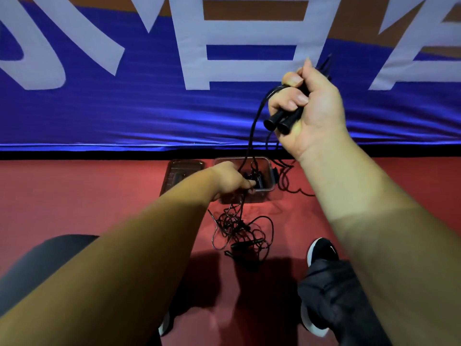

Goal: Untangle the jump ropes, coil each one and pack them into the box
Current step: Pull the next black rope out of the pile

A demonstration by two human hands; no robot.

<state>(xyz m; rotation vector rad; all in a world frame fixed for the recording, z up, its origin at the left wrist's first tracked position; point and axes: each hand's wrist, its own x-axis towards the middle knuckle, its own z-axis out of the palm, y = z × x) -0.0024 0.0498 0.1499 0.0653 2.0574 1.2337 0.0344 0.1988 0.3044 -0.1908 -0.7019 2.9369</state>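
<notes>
Lying just left of the left hand (229, 179), a clear rectangular plastic lid (183, 174) is resting on the red floor (99, 196), while that hand is pinching a thin black cord (252, 131) at the clear plastic box (270, 171) holding a coiled black rope (259, 182). Below that hand, a tangled heap of black jump ropes (239, 231) is lying. Raised further right, the right hand (316, 106) is gripping two black cylindrical handles (282, 121) together.
</notes>
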